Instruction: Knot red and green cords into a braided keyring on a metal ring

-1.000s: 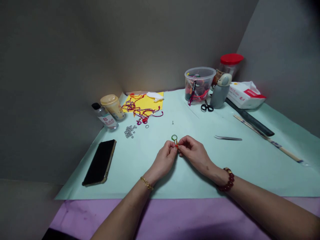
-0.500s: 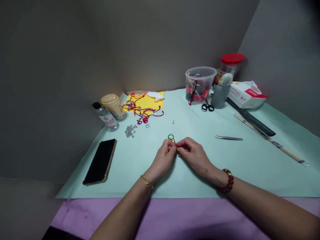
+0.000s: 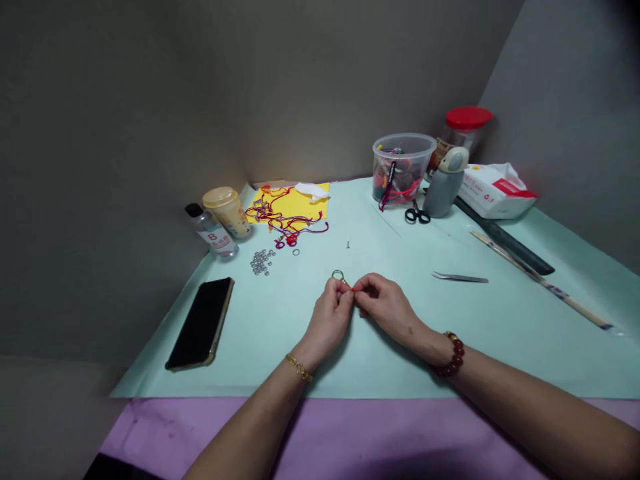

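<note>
My left hand (image 3: pixel 332 308) pinches the near end of a small green ring (image 3: pixel 338 274), whose loop sticks out beyond the fingertips. Close against it, my right hand (image 3: pixel 384 301) is closed in a pinch on a thin orange-red cord (image 3: pixel 353 289). Only a short bit of the cord shows between the two hands; the fingers hide the rest. How the cord joins the ring cannot be made out. Beyond the hands lies a tiny metal piece (image 3: pixel 348 245). A pile of small silvery beads (image 3: pixel 261 262) and a thin loose ring (image 3: pixel 296 253) lie to the left.
Tweezers (image 3: pixel 460 277) lie right of my hands, a phone (image 3: pixel 201 323) to the left. Knotted cords (image 3: pixel 295 220) spread over yellow paper (image 3: pixel 320 207). Farther back stand a clear tub (image 3: pixel 404 143), black-handled scissors (image 3: pixel 417 215), a grey bottle (image 3: pixel 444 192) and a tissue pack (image 3: pixel 495 193).
The green ring has shifted slightly left and less of it shows past my left fingers. Less cord is visible between the hands. Both hands stay pinched together.
</note>
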A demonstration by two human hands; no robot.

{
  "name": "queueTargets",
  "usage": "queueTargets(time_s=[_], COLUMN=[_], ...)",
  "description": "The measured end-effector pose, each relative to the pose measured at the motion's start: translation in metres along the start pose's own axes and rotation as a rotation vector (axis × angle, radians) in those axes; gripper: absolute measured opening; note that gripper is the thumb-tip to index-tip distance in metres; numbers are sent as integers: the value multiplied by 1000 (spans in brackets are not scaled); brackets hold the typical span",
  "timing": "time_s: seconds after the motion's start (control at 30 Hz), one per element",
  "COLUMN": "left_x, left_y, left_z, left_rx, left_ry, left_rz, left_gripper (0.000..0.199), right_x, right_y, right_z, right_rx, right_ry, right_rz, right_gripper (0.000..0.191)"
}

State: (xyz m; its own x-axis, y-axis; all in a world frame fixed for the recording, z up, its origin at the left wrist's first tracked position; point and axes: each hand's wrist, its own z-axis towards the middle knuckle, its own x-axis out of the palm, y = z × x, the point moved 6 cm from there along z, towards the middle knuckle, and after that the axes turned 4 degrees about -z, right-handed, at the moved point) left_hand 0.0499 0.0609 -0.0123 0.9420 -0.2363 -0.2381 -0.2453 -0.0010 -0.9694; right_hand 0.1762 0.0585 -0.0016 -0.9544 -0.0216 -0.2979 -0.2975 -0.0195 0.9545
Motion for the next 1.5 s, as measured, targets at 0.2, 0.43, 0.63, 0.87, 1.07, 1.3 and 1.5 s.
queueTargets(time_s=[0.2, 0.43, 0.63, 0.87, 1.07, 1.3, 1.5], left_x=[-4, -3, -2, -2, -3, -3, -4], left_y=[-9, -10, -10, -6, -9, -8, -9], left_z=[-4, -3, -3, -1, -2, -1, -2], left_rx=[27, 41, 51, 37, 24, 16, 15], left_ry=[-79, -86, -51, -26, -55, -46, -55], left_rz=[114, 142, 133, 79, 91, 130, 137], left_gripper=[11, 15, 17, 18, 17, 16, 17], right_x=[2, 1, -3, 0, 2, 1, -2], right_y=[-8, -7, -5, -11, -5, -6, 10], right_z=[8, 10, 13, 14, 12, 12, 1], right_rx=[125, 128, 53, 116, 31, 37, -275], right_ry=[199, 175, 161, 235, 304, 248, -9], right_rz=[186, 162, 126, 140, 52, 64, -296], right_gripper=[7, 5, 2, 6, 6, 5, 10])
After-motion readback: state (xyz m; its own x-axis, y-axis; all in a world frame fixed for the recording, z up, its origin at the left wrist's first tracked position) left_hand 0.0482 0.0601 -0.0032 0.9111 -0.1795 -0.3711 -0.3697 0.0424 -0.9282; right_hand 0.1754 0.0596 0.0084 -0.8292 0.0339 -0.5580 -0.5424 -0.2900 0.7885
